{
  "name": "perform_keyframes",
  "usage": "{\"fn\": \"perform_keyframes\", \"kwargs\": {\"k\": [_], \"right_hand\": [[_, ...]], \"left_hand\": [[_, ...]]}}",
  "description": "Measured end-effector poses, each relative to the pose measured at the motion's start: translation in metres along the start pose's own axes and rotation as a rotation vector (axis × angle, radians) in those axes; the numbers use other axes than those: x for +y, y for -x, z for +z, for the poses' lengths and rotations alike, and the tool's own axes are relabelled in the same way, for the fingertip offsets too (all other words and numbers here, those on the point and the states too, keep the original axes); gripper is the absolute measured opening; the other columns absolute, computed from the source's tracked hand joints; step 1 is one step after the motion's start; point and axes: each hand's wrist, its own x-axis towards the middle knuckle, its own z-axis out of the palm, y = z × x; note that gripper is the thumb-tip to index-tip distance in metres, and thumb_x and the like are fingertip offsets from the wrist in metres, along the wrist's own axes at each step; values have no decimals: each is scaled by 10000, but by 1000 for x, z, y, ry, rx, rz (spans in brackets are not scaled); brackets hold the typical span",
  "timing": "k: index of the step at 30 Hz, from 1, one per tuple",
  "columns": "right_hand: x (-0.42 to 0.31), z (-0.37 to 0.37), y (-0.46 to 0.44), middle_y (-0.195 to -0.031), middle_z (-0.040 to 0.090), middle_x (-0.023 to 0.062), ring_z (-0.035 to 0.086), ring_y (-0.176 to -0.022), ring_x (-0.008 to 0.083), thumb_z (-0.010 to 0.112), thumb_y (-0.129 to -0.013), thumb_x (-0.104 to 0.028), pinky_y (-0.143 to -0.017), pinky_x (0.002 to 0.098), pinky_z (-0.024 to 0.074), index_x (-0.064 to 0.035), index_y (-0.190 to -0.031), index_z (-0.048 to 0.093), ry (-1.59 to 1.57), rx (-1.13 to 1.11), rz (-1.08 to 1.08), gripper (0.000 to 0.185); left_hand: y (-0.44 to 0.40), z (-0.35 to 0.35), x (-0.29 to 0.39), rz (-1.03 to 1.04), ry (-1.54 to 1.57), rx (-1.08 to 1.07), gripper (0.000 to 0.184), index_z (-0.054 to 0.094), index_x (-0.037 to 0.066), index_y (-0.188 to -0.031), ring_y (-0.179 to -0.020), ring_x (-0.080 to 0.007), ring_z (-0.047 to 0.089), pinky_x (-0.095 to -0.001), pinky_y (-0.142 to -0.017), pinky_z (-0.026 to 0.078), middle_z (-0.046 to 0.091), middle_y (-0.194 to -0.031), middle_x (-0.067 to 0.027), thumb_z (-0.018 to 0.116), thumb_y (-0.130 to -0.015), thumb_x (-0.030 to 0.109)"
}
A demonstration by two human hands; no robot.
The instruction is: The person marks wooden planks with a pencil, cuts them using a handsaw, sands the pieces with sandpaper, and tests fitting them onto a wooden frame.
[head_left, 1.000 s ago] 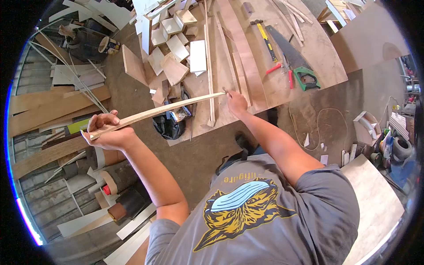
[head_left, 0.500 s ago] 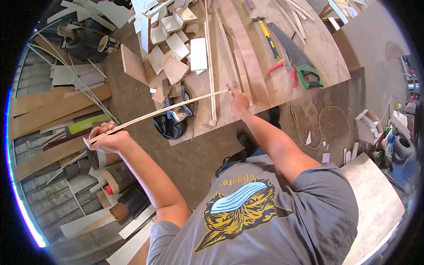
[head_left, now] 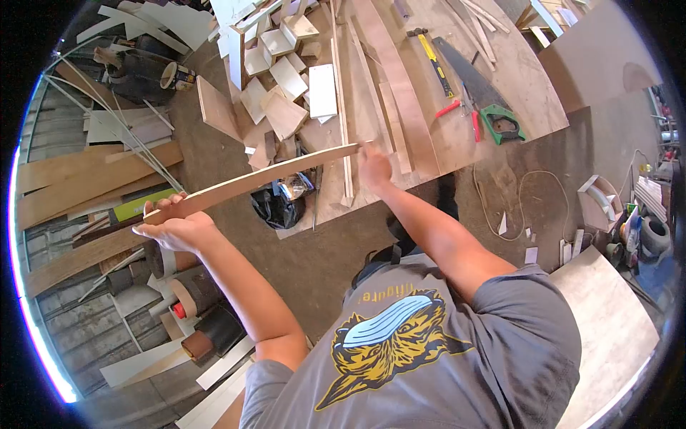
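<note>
A long thin wooden strip (head_left: 261, 177) is held in the air between both hands, its broad brown face showing. At its lower left end my left hand (head_left: 175, 227) supports it, palm up, with the fingers curled round its edge. My right hand (head_left: 374, 169) grips the other end above the front edge of the wooden table (head_left: 532, 118). Below the strip, a black plastic bag (head_left: 277, 209) with tools lies at the table's corner. Just behind my right hand, more narrow wood strips (head_left: 395, 125) lie on the table.
Wood offcuts (head_left: 286, 114) are piled at the table's left. A hammer (head_left: 437, 64), red-handled pliers (head_left: 468, 107) and a green-handled saw (head_left: 502, 123) lie on the right. Boards (head_left: 107, 175) and rolls (head_left: 214, 330) are at far left. A cable (head_left: 522, 187) runs over the floor.
The strip has rotated about its length, from its narrow edge to its broad brown face. My right hand has shifted slightly left, and my left fingers have changed their hold.
</note>
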Motion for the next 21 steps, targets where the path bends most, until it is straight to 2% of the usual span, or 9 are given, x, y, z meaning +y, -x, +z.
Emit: {"fn": "perform_keyframes", "kwargs": {"k": [2, 6, 9, 10, 13, 15, 17, 18, 21], "right_hand": [[-26, -9, 15, -877, 709, 193, 689, -777, 407, 508, -1002, -231, -661, 537, 530, -279, -1319, 621, -131, -37, -218, 340], [-1, -12, -6, -901, 713, 190, 701, -786, 376, 527, -986, -203, -698, 516, 551, -254, -1320, 630, 59, -62, 119, 354], [-18, -3, 11, -887, 715, 183, 703, -776, 365, 536, -976, -211, -704, 503, 559, -234, -1262, 669, -53, -67, -140, 317], [-36, -15, 21, -893, 702, 200, 702, -784, 380, 540, -980, -259, -701, 515, 557, -206, -1304, 631, -212, -6, -336, 341], [-9, -10, -2, -954, 704, 203, 702, -802, 373, 533, -983, -264, -721, 508, 557, -218, -1329, 620, 40, -132, -146, 360], [6, 7, -9, -856, 712, 160, 687, -714, 370, 534, -972, -249, -654, 481, 555, -226, -1266, 669, -11, 40, -114, 325], [-24, 4, 3, -859, 711, 159, 680, -682, 365, 533, -977, -240, -623, 488, 548, -232, -1271, 666, -19, 115, -249, 323], [-58, -16, 22, -823, 709, 157, 667, -632, 352, 541, -985, -209, -573, 469, 532, -231, -1295, 659, -60, -37, -237, 332], [-159, -89, 67, -745, 689, 159, 669, -619, 341, 585, -977, -184, -549, 444, 515, -168, -1286, 661, -281, -148, -368, 318]], "left_hand": [[7, 1, 1, 16, -3, -21, 665, 541, 60, -1017, -601, -189, 483, -359, -630, 486, 484, -671, -38, 280, -1023, 671], [17, 0, 4, 54, -45, -25, 725, 536, 45, -1058, -597, -178, 468, -353, -626, 477, 483, -675, -34, 253, -997, 710], [25, 5, 6, 96, -47, -30, 728, 517, 48, -1072, -595, -174, 465, -352, -628, 478, 484, -677, -34, 241, -993, 717], [30, 5, 7, 107, -52, -24, 727, 509, 49, -1075, -594, -172, 465, -351, -628, 479, 485, -677, -34, 237, -992, 719], [42, 9, 12, 119, -73, 3, 701, 488, 87, -1035, -589, -181, 444, -342, -624, 464, 470, -668, -29, 187, -991, 719], [44, 6, 12, 108, -39, -45, 729, 487, 76, -1038, -593, -170, 457, -334, -620, 463, 482, -675, -27, 212, -972, 748], [45, 6, 14, 109, -7, -69, 752, 486, 71, -1036, -598, -165, 465, -327, -618, 460, 489, -681, -25, 218, -958, 770], [49, 7, 15, 110, 7, -66, 761, 486, 73, -1033, -600, -164, 466, -325, -619, 458, 490, -683, -24, 212, -952, 778], [58, 7, 16, 131, 2, -72, 788, 488, 81, -1020, -622, -169, 483, -349, -654, 478, 497, -712, -32, 176, -938, 800]]}}
